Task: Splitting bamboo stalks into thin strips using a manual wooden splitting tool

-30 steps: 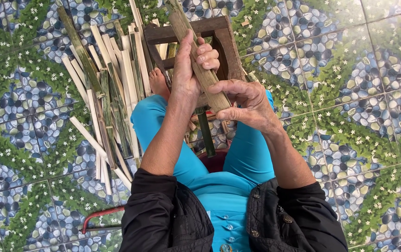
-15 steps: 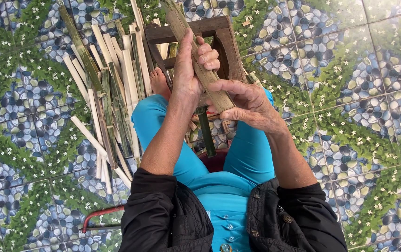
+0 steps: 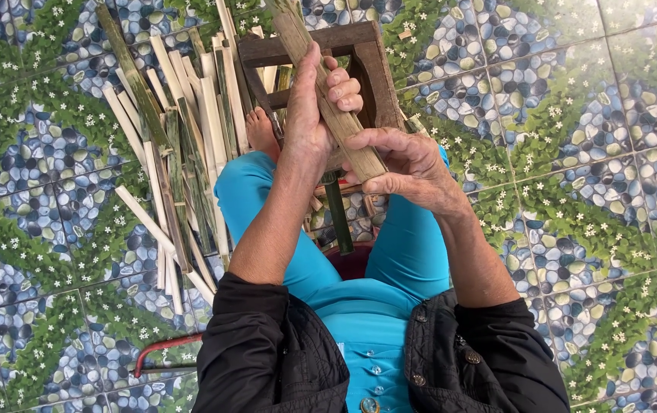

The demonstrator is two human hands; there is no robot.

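A split bamboo piece (image 3: 328, 99) is held slanting above the dark wooden stool (image 3: 374, 69). It is gripped along its middle by the left hand (image 3: 309, 115), fingers curled over it, and its near end is pinched by the right hand (image 3: 408, 168), just this side of the stool. Left of the stool, a pile of bamboo strips (image 3: 183, 145) is spread on the patterned tile floor (image 3: 573, 153), beside a bare foot (image 3: 259, 130)
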